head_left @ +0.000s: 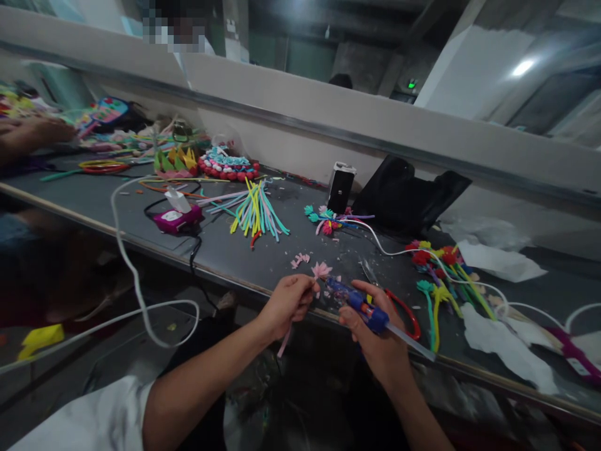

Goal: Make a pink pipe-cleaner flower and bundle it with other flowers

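Pinched in my left hand (292, 299) is a pink pipe-cleaner flower (322, 270), its petals pointing up past my fingertips and its pink stem (284, 341) hanging below. My right hand (375, 332) is wrapped round a blue hot glue gun (359, 305), with a clear glue stick (410, 342) poking out of its back end. The gun's nozzle is close to the flower's base; whether they touch I cannot tell. Small pink petal pieces (300, 259) lie on the table just beyond. Beside my right hand are red-handled scissors (404, 313), partly hidden by it.
Yellow and blue pipe cleaners (257, 210) lie behind my left hand, near a purple power strip (178, 217). Finished flowers (326, 219) rest by a black speaker (342, 186). More flowers (439, 294) and white paper (507, 347) are at right. A co-worker's hand (42, 130) shows far left.
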Demonstrator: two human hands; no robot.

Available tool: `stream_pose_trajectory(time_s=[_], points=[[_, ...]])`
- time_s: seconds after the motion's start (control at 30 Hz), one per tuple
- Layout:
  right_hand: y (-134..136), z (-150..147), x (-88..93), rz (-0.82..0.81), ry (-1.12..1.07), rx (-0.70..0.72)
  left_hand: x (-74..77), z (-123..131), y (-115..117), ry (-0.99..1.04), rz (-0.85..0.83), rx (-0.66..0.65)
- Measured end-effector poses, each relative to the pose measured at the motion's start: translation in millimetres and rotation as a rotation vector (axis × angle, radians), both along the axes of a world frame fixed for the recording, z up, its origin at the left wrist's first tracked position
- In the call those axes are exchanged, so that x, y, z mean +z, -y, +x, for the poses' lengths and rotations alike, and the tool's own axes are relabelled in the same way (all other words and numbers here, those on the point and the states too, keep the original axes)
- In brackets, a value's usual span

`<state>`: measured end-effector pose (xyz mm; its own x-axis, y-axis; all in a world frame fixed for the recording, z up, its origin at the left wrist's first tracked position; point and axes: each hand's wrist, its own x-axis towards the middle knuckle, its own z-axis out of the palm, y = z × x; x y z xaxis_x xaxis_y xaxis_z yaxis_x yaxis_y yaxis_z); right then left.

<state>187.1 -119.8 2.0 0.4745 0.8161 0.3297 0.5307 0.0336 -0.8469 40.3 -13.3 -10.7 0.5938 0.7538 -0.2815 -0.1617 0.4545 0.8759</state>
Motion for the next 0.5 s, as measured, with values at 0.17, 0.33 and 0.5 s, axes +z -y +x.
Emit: stream_pose_trajectory(time_s=[0.17,0.33,0.5], points=[[-1.8,-0.1,-1.3,-0.049,0.010,0.008,-1.3,0.3,0.7,0.002,0.011,-0.002],[-1.4,-1.2,-0.4,-0.051,0.029,0.009,-1.7,0.2,1.1,-0.002,0.026,-0.006],[-0.9,-1.8,0.5,-0.052,0.026,-0.001,-1.1,0.0,1.1,-0.002,0.028,-0.012]])
